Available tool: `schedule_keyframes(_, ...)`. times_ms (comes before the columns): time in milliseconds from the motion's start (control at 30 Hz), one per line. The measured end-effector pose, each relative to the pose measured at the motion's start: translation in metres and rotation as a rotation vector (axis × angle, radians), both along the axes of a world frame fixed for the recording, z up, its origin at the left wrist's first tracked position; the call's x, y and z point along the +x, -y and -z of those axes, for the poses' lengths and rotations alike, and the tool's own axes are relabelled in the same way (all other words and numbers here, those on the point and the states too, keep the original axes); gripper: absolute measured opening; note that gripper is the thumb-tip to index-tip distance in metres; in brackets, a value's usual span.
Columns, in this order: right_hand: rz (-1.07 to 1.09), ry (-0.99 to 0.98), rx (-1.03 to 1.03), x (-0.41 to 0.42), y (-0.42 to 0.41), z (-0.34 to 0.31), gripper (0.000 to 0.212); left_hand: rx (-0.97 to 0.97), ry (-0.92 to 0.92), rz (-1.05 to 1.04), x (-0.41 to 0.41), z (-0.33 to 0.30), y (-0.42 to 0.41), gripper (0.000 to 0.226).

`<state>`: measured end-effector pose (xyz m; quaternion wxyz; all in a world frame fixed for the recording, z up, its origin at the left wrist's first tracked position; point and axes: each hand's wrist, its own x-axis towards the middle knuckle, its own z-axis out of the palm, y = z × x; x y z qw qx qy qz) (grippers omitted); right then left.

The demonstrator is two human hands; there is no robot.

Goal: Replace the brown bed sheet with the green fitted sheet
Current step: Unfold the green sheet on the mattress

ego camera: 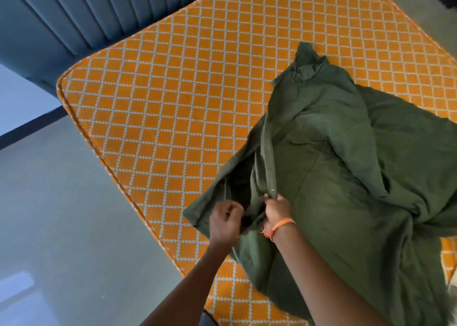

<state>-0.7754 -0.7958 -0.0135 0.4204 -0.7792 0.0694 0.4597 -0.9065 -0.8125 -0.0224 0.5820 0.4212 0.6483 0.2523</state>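
Note:
The green fitted sheet (346, 167) lies bunched and partly unfolded on the right half of a bare mattress (173, 98) with an orange and white diamond pattern. My left hand (226, 220) is closed on the sheet's hem near the mattress's left edge. My right hand (277, 208), with an orange band on its wrist, pinches a fold of the same hem just to the right. Between the two hands a dark opening in the sheet shows. No brown sheet is in view.
A blue-grey padded headboard (81, 16) with vertical channels stands at the top left. Grey floor (61, 214) runs along the mattress's left side, with a dark skirting line against a pale wall (19, 98).

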Motion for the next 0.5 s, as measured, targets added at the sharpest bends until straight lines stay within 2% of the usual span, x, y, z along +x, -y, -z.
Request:
schedule_keyframes(33, 0.053, 0.001, 0.017, 0.009, 0.001, -0.001, 0.023, -0.102, 0.004, -0.118, 0.0, 0.008, -0.005, 0.016)
schedule_keyframes(67, 0.06, 0.033, -0.003, 0.019, 0.005, 0.001, 0.018, -0.171, -0.057, -0.124, 0.0, 0.02, -0.01, 0.014)
schedule_keyframes(100, 0.033, 0.076, -0.046, 0.028, 0.011, 0.004, 0.017, -0.211, -0.171, -0.033, -0.001, 0.031, -0.015, 0.015)
schedule_keyframes(167, -0.077, 0.21, -0.115, 0.041, 0.024, 0.002, 0.043, -0.281, -0.383, 0.244, 0.0, 0.056, -0.019, 0.043)
schedule_keyframes(200, -0.186, 0.32, -0.092, 0.044, 0.031, 0.001, 0.057, -0.33, -0.392, 0.298, 0.003, 0.066, -0.02, 0.054)
schedule_keyframes(233, -0.346, 0.41, -0.073, 0.048, 0.039, 0.004, 0.07, -0.402, -0.341, 0.308, 0.009, 0.075, -0.021, 0.06)
schedule_keyframes(267, -0.534, 0.432, -0.093, 0.05, 0.048, 0.007, 0.08, -0.54, -0.204, 0.248, 0.017, 0.078, -0.022, 0.062)
schedule_keyframes(333, -0.855, 0.28, -0.173, 0.05, 0.061, 0.018, 0.086, -0.862, 0.136, 0.123, 0.039, 0.08, -0.023, 0.072)
schedule_keyframes(367, -0.955, 0.169, -0.169, 0.046, 0.066, 0.023, 0.088, -0.864, 0.18, 0.136, 0.053, 0.082, -0.02, 0.077)
schedule_keyframes(400, -1.03, 0.096, -0.156, 0.043, 0.07, 0.029, 0.096, -0.784, 0.113, 0.211, 0.066, 0.083, -0.019, 0.079)
schedule_keyframes(433, -1.094, 0.092, -0.161, 0.04, 0.072, 0.035, 0.111, -0.654, -0.007, 0.309, 0.076, 0.083, -0.018, 0.071)
schedule_keyframes(500, -1.211, 0.197, -0.26, 0.034, 0.073, 0.037, 0.144, -0.421, -0.195, 0.486, 0.089, 0.083, -0.018, 0.04)
